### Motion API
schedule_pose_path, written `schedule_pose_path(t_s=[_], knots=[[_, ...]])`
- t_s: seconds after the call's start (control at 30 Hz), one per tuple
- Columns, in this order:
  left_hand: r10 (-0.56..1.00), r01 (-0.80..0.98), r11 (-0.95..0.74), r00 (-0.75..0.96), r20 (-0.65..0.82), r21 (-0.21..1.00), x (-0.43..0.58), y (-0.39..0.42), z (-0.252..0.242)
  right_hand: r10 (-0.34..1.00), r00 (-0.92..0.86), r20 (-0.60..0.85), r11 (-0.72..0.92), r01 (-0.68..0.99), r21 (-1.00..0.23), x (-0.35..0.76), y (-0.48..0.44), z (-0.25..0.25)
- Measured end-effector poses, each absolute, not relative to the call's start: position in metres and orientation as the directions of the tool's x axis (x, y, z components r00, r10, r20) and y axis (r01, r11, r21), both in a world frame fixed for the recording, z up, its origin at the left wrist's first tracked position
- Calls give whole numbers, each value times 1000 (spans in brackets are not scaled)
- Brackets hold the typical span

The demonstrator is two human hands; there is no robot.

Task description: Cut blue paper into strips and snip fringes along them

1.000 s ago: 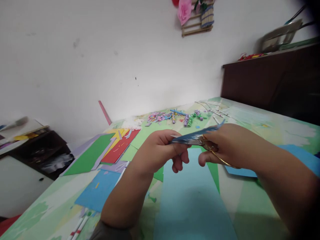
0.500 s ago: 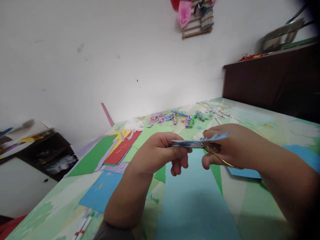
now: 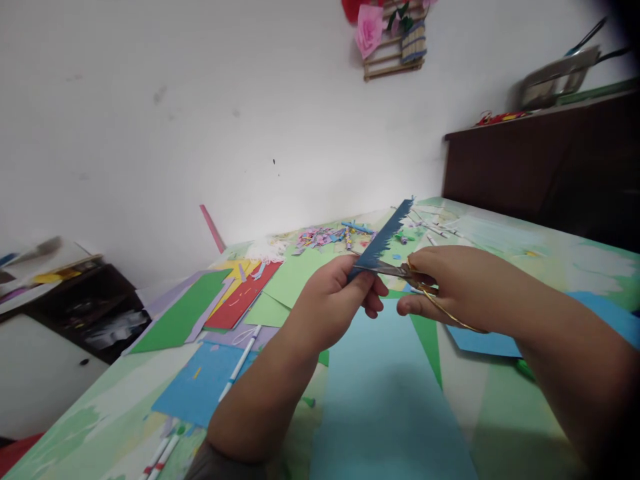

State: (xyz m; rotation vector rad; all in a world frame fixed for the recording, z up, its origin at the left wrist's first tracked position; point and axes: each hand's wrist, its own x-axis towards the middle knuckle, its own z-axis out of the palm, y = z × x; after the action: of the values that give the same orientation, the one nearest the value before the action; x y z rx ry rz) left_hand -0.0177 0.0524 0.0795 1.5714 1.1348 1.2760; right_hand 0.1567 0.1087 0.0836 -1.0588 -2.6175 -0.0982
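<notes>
Left hand [image 3: 333,303]: thumb and forefinger pinched together on the near end of a fringed blue strip [image 3: 384,239]; the other fingers curl loosely below. Right hand [image 3: 455,283]: fingers [image 3: 413,305] partly spread around the gold-coloured handles of a pair of scissors [image 3: 395,269], which it grips. Blades cross the strip just beside the left thumb; blade gap too small to read. Strip is held in the air above the surface [image 3: 520,413], slanting up and away, its fringed edge facing right.

Count: strip, one; scissors, one pair. Below the hands, one light blue sheet [image 3: 395,393]. Near the left forearm, one blue sheet [image 3: 193,383] with one white pen [image 3: 241,362] lying across it; nearer, two red-banded pens [image 3: 159,460] side by side. Beyond, one red sheet [image 3: 245,297].

Versus 0.5 s ago: strip then nearly edge-on, fringe reaching over the right hand; now swung to point away. White pen, hidden then, now shows. Scissors little moved.
</notes>
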Motion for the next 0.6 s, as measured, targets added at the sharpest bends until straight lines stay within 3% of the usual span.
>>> schedule_pose_path(t_s=[0.27,0.6], knots=[[973,70,-225,64,221,972,-13,53,77,669,-715,201,741,661,-114,161,106,86],[969,248,-241,13,246,938,-11,47,80,676,-708,204,735,666,-123,164,104,87]])
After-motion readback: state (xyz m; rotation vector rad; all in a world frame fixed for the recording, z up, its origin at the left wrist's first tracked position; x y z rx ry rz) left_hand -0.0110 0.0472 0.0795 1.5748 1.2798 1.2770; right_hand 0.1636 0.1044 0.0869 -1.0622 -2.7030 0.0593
